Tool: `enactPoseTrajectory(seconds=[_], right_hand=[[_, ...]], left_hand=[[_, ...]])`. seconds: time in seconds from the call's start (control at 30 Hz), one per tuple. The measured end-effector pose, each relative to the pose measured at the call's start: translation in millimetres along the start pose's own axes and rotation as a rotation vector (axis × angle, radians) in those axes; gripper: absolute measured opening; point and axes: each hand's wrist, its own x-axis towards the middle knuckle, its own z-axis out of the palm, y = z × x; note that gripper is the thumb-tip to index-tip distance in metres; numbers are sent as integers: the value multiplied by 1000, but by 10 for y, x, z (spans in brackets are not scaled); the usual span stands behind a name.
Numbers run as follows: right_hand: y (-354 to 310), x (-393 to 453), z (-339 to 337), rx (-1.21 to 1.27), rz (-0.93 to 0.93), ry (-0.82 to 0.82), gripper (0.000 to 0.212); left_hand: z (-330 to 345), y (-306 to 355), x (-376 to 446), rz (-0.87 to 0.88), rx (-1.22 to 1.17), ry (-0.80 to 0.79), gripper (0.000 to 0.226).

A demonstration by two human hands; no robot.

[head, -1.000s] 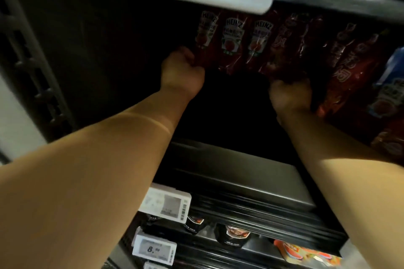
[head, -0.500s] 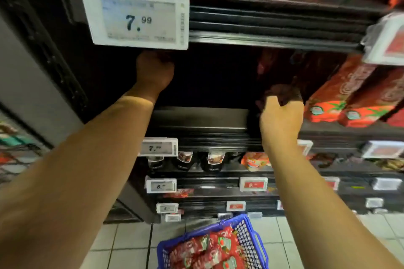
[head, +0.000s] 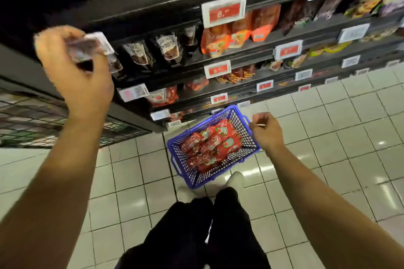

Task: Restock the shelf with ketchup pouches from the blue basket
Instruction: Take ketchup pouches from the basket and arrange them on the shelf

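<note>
The basket (head: 213, 147) sits on the floor (head: 328, 137) before the shelf (head: 153, 13), holding the pouches (head: 211, 145). The left hand (head: 76, 72) is raised by the shelf edge, fingers loosely curled and blurred; whether it grasps anything cannot be told. The right hand (head: 265, 132) hangs relaxed and empty just beside the basket rim.

Both hands (head: 265, 132) have withdrawn from the shelf (head: 153, 13).

Basket (head: 249, 148) seen on floor below shelf (head: 240, 52).
Ketchup pouches (head: 209, 146) piled inside; both hands raised, nothing gripped.
</note>
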Motion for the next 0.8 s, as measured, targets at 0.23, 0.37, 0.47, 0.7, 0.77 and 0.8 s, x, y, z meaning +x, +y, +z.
enactPoseTrajectory(seconds=[0.23, 0.37, 0.47, 0.7, 0.77, 0.8], right_hand=[[1073, 162, 101, 74, 327, -119, 8], [1381, 191, 230, 210, 487, -199, 19], [1613, 230, 370, 263, 576, -250, 15], [2227, 457, 804, 217, 679, -228, 18], [2412, 588, 984, 227, 689, -220, 10], [2515, 667, 1085, 232, 692, -215, 7]], left_hand=[[482, -101, -1512, -282, 199, -697, 24], [923, -354, -2352, -692, 441, -1179, 38], [1098, -467, -2910, -857, 523, -1399, 41], [1590, -874, -3882, -1004, 530, -1522, 53], [1787, -1071, -4114, -1029, 530, -1561, 66], [1890, -1188, -4235, -1038, 523, -1576, 70]])
